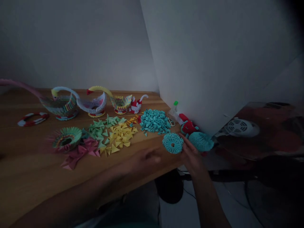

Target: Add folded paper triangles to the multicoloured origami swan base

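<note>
My right hand (191, 155) rests at the table's near right corner, its fingers touching the edge of a round teal paper disc (173, 143) with a hole in the middle. The fingers look partly stretched; no grip shows. My left hand (142, 161) hovers low over the wooden table (28, 177) just left of the disc, blurred by motion. A pile of loose teal folded triangles (155, 121) lies behind the disc. A teal dome-shaped piece (201, 141) sits right of my right hand.
Yellow (121, 134), green (102, 128) and pink (79, 152) folded triangles lie mid-table. Paper swans and bowls (92, 104) stand along the back, a striped ring (32, 119) far left. A glue bottle (175, 109) and red piece (188, 126) lean by the white wall. A fan (238, 127) lies right.
</note>
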`<state>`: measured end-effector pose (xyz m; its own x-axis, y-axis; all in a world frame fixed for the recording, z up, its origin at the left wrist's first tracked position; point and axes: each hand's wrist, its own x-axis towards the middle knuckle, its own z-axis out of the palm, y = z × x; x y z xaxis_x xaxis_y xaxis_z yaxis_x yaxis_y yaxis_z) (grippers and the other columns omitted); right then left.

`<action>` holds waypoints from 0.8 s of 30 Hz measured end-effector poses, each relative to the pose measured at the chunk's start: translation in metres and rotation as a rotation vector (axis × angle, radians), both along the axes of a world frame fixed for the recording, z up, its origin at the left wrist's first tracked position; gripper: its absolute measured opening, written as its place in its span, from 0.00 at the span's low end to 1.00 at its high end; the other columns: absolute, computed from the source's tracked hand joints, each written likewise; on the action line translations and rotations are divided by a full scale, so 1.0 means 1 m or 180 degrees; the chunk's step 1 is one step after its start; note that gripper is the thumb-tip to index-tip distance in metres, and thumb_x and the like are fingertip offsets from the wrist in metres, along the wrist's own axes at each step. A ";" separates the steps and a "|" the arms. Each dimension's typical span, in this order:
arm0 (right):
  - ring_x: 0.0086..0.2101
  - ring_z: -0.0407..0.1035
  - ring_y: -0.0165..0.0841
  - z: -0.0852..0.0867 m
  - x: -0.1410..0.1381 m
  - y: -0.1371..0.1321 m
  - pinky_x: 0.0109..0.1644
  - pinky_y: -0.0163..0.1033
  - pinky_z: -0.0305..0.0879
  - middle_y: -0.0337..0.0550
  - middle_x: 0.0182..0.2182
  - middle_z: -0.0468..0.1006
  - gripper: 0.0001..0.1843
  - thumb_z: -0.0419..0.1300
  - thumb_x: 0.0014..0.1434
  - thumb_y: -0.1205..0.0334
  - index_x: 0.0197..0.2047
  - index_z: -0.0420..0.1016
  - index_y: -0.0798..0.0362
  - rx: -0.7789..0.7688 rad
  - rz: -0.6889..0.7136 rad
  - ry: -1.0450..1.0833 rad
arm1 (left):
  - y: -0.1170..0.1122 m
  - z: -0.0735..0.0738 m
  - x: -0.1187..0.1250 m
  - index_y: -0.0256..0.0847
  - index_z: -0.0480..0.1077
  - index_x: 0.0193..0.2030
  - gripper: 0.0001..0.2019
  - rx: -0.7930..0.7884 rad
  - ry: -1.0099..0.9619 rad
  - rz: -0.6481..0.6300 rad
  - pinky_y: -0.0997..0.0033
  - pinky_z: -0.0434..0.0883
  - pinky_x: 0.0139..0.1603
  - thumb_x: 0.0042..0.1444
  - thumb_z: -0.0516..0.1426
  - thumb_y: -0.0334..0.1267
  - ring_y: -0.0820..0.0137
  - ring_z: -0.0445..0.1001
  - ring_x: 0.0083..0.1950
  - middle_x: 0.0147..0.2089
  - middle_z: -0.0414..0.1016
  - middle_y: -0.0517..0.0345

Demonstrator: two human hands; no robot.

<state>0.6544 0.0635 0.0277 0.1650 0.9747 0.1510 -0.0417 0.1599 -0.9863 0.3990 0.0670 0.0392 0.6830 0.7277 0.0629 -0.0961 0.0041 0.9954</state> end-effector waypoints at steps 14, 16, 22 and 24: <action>0.55 0.69 0.46 -0.010 0.015 -0.016 0.61 0.53 0.63 0.49 0.55 0.75 0.35 0.66 0.55 0.52 0.65 0.65 0.48 -0.0472 -0.0050 -0.0559 | 0.055 -0.017 0.074 0.40 0.65 0.58 0.22 -0.1851 -0.1015 -0.0109 0.47 0.70 0.59 0.59 0.59 0.43 0.56 0.74 0.56 0.60 0.70 0.44; 0.59 0.65 0.47 -0.011 0.017 -0.016 0.63 0.54 0.61 0.49 0.59 0.72 0.37 0.66 0.55 0.52 0.66 0.64 0.47 -0.0387 -0.0133 -0.0737 | 0.057 -0.016 0.075 0.40 0.64 0.60 0.24 -0.1803 -0.1168 -0.0064 0.49 0.69 0.59 0.57 0.61 0.41 0.55 0.72 0.59 0.63 0.67 0.44; 0.64 0.57 0.43 -0.023 0.020 -0.015 0.64 0.51 0.61 0.43 0.65 0.62 0.39 0.60 0.60 0.52 0.71 0.51 0.40 -0.0071 -0.0238 -0.0734 | 0.066 -0.026 0.080 0.46 0.62 0.63 0.36 -0.0816 -0.1199 -0.0026 0.52 0.64 0.65 0.47 0.69 0.43 0.54 0.62 0.67 0.67 0.61 0.47; 0.62 0.61 0.45 -0.026 0.018 -0.016 0.61 0.50 0.63 0.47 0.63 0.66 0.43 0.63 0.57 0.50 0.71 0.50 0.43 -0.0194 -0.0049 -0.0660 | 0.069 -0.028 0.079 0.46 0.61 0.64 0.39 -0.0457 -0.1094 -0.0209 0.51 0.63 0.65 0.45 0.70 0.44 0.54 0.62 0.66 0.67 0.61 0.47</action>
